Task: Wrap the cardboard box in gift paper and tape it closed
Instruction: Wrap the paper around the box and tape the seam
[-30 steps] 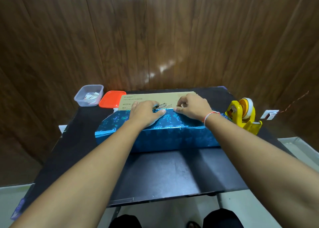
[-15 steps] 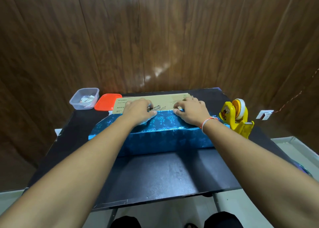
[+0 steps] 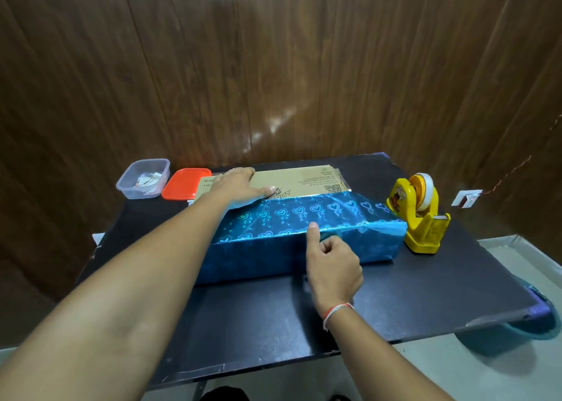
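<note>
A flat cardboard box (image 3: 304, 177) lies on the black table, its far half bare and printed. Shiny blue gift paper (image 3: 304, 215) with a heart pattern covers the box's near side and the front part of its top. My left hand (image 3: 235, 186) lies flat on the box top, fingers spread, pressing the paper's far edge down. My right hand (image 3: 330, 261) is at the box's near top edge, index finger extended onto the paper crease, the other fingers curled. A yellow tape dispenser (image 3: 418, 213) stands just right of the box.
At the back left, a clear plastic tub (image 3: 143, 178) with small scraps sits beside its orange lid (image 3: 184, 184). The black table (image 3: 273, 315) ends close to me. A blue bucket rim (image 3: 523, 330) shows under the table's right corner. Wood panelling stands behind.
My right hand has left the box top and come back to the near edge, index finger on the crease. My left hand has stayed on top, sliding slightly left.
</note>
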